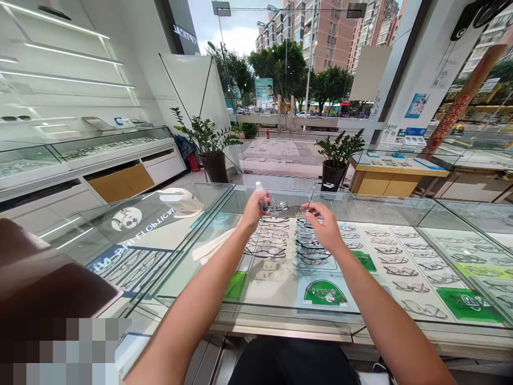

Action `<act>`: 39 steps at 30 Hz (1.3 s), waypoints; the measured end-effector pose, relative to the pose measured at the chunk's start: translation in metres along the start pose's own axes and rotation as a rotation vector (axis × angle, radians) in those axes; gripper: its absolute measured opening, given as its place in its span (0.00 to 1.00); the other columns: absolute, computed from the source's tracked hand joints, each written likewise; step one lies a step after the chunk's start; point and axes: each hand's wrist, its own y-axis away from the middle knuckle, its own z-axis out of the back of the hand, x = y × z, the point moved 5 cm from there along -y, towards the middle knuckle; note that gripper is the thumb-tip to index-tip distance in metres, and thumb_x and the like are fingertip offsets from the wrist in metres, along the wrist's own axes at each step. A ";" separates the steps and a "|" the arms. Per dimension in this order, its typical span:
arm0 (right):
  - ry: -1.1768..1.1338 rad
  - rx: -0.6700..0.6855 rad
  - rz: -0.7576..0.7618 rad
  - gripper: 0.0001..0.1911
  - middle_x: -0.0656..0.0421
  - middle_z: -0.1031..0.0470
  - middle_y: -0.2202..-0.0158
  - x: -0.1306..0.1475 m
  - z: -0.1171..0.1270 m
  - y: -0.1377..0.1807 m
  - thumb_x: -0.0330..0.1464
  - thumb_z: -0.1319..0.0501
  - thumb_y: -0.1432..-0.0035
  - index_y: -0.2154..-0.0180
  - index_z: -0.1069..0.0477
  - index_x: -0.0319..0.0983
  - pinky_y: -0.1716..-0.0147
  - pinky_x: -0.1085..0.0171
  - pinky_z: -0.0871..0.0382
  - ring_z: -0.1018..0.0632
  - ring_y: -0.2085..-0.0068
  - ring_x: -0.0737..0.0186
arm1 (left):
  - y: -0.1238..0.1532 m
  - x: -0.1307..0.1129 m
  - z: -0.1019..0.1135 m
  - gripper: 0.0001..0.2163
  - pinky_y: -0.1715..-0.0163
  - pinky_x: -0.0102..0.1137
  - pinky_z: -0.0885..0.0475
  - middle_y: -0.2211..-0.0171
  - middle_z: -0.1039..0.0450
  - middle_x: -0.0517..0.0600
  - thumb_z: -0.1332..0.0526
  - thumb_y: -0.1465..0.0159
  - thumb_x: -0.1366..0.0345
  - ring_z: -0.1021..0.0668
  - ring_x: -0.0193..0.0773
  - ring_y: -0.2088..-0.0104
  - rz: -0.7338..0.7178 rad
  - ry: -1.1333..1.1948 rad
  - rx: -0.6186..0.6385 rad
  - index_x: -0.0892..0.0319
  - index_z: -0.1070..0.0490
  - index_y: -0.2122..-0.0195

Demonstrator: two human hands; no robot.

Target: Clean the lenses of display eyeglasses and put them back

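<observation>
My left hand (253,210) is closed round a small spray bottle (262,195) with a white cap, held upright over the glass counter (280,299). My right hand (325,227) is closed in a pinch on a thin pair of glasses (308,214), held just right of the bottle. Both hands hover above rows of spectacle frames (269,240) laid out under the glass. A white cloth (212,247) lies on the counter top left of my left forearm.
A white device (180,202) sits on the counter at the left. More display cases (100,144) and lit shelves line the left wall. Two potted plants (210,144) stand by the window front. A brown object (44,278) fills the lower left.
</observation>
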 end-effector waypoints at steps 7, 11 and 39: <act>-0.163 0.144 -0.094 0.11 0.56 0.20 0.50 0.005 -0.008 0.001 0.37 0.40 0.35 0.55 0.22 0.43 0.49 0.56 0.32 0.23 0.50 0.55 | 0.037 -0.014 -0.045 0.28 0.80 0.26 0.39 0.74 0.42 0.47 0.42 0.39 0.34 0.32 0.36 0.72 0.179 0.283 0.376 0.58 0.36 0.72; -0.256 0.230 -0.132 0.11 0.57 0.21 0.51 0.010 -0.013 0.004 0.37 0.39 0.35 0.55 0.22 0.43 0.48 0.56 0.33 0.24 0.51 0.56 | 0.041 -0.016 -0.049 0.27 0.78 0.27 0.40 0.75 0.43 0.47 0.44 0.39 0.35 0.33 0.37 0.72 0.163 0.237 0.432 0.57 0.36 0.73; -0.358 0.496 -0.169 0.11 0.56 0.20 0.53 0.015 -0.029 0.011 0.35 0.41 0.35 0.56 0.21 0.43 0.44 0.53 0.35 0.24 0.49 0.54 | 0.039 -0.010 -0.045 0.20 0.72 0.30 0.42 0.74 0.38 0.46 0.48 0.33 0.47 0.36 0.35 0.72 -0.248 -0.595 0.300 0.58 0.37 0.74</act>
